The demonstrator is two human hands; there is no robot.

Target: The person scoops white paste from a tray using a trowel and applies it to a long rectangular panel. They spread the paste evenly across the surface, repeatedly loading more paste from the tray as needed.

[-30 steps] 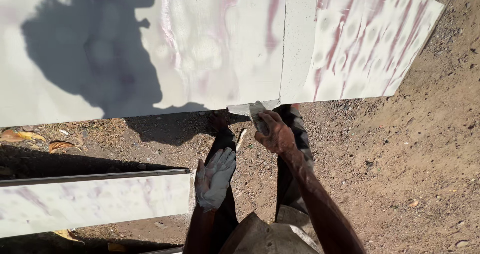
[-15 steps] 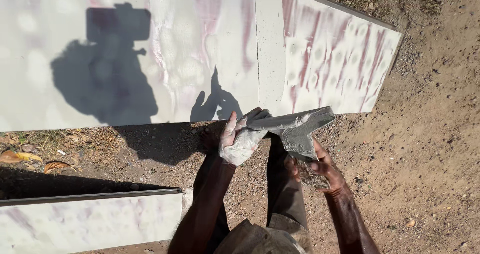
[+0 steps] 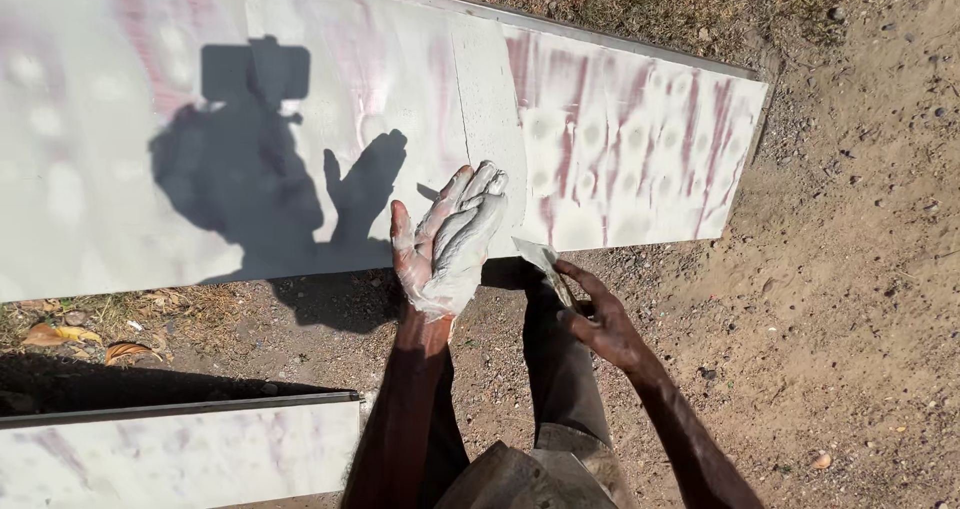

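My left hand point(image 3: 452, 241) is open wide, palm smeared with grey putty, raised over the near edge of the big white panel point(image 3: 300, 129) lying on dirt ground point(image 3: 850, 299). My right hand point(image 3: 600, 319) pinches a small putty scraper point(image 3: 541, 261) just beside it. A second panel point(image 3: 180, 454) lies nearer, lower left.

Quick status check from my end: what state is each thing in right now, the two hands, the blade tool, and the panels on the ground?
left hand: open, fingers together, palm coated in grey-white filler, raised over the large panel's near edge.
right hand: closed around the scraper.
scraper: held, blade smeared with filler, clear of the panel.
large panel: lying flat on the dirt, coated white with pink streaks showing through.
second panel: lying flat, also white with faint pink, untouched.
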